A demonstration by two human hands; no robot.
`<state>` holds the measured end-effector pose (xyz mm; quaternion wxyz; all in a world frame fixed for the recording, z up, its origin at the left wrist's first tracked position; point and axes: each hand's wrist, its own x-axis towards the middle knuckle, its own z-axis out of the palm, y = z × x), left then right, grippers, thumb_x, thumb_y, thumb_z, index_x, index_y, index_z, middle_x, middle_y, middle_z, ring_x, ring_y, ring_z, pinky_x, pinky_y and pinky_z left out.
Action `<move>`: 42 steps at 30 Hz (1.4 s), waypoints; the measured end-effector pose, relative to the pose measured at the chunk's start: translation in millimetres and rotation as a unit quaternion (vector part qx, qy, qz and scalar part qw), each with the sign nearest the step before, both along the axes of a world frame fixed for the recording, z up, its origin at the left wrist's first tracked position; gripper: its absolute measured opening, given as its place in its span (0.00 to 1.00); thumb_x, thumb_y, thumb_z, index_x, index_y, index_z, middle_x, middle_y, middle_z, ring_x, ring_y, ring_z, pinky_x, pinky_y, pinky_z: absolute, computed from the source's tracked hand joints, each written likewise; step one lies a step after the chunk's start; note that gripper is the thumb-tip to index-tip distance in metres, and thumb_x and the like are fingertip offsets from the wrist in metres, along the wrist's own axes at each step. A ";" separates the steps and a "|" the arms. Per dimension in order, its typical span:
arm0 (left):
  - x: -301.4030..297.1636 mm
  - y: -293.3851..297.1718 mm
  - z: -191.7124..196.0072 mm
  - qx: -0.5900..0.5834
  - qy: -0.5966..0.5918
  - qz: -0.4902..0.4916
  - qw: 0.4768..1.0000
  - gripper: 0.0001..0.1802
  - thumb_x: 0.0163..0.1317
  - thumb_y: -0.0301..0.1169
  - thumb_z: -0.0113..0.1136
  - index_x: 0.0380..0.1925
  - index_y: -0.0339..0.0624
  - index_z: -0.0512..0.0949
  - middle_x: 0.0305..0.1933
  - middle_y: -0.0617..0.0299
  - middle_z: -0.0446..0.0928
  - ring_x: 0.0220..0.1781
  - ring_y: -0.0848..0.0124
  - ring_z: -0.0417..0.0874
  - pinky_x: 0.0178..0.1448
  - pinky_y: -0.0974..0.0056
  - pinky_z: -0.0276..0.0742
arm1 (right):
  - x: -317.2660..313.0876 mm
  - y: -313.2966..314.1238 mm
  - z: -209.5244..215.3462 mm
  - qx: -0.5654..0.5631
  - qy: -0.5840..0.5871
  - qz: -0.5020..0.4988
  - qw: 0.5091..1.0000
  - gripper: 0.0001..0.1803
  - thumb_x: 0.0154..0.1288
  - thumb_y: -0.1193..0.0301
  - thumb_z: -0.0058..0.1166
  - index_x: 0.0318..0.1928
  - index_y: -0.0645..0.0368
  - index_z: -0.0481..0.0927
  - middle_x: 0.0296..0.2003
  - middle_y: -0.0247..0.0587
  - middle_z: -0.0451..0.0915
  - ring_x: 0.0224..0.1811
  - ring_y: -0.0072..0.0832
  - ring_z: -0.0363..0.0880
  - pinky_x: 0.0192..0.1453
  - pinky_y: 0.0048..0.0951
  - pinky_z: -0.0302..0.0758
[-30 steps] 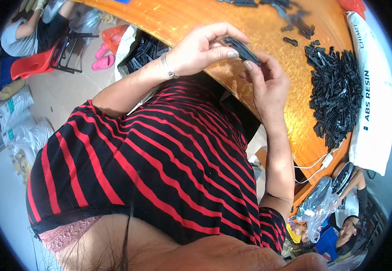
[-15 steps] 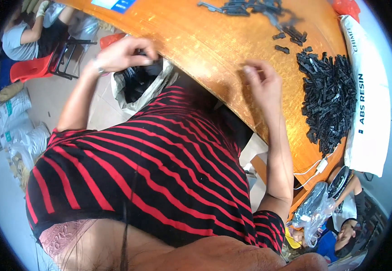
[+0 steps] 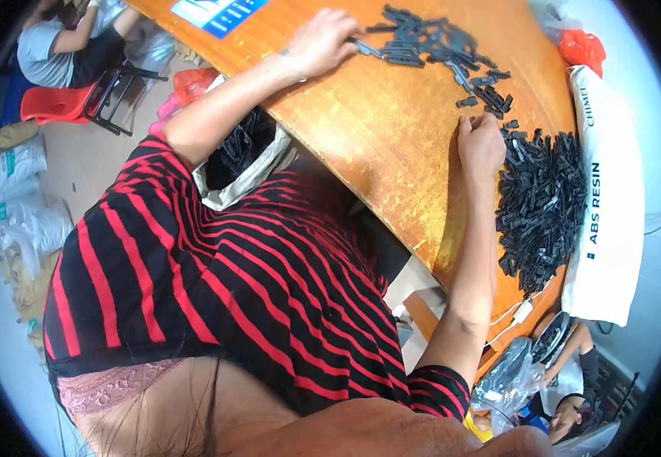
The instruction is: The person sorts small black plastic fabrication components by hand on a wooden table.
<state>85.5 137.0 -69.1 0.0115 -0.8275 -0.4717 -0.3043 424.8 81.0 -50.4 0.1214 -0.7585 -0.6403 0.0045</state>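
My left hand reaches over the table, its fingers closed at the near end of a long, narrow black plastic part. That part lies at the left edge of a loose group of longer black plastic parts. Farther right, my right hand is closed, fingertips down beside the small black plastic pieces. Whatever its fingers hold is hidden. Just past its wrist lies a big heap of small black plastic pieces.
A white printed sack lies along the table's right side. A blue-and-white card is at the upper left. Below the table edge stands an open sack of black pieces. Two other people sit nearby, far left and lower right.
My left hand has moved from above the open sack to the long black parts, rightward and away. My right hand has gone right and closed beside the small pieces. The view has shifted slightly.
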 end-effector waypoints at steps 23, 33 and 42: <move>70.6 -57.8 22.1 -0.066 -0.136 -0.226 0.962 0.13 0.56 0.27 0.71 0.39 0.39 0.79 0.38 0.56 0.81 0.42 0.58 0.84 0.47 0.59 0.80 | -60.4 -42.2 5.2 -0.053 0.563 0.108 0.818 0.10 0.74 0.69 0.58 0.40 0.65 0.80 0.24 0.37 0.81 0.19 0.20 0.76 0.22 0.25 0.74; 61.8 -65.7 -7.5 -0.503 -0.349 -0.143 0.778 0.10 0.68 0.35 0.68 0.41 0.42 0.81 0.32 0.70 0.81 0.30 0.82 0.80 0.32 0.75 0.77 | -58.6 -59.9 -24.0 -0.125 0.665 0.017 0.736 0.08 0.72 0.71 0.60 0.39 0.64 0.78 0.23 0.34 0.79 0.16 0.17 0.74 0.18 0.21 0.73; 69.0 -71.5 -12.8 -0.494 -0.317 -0.076 0.806 0.08 0.65 0.31 0.69 0.36 0.40 0.81 0.30 0.68 0.80 0.29 0.79 0.80 0.33 0.72 0.78 | -61.9 -56.2 -20.8 -0.133 0.509 0.051 0.849 0.09 0.71 0.71 0.62 0.35 0.64 0.79 0.21 0.35 0.80 0.16 0.17 0.76 0.18 0.23 0.72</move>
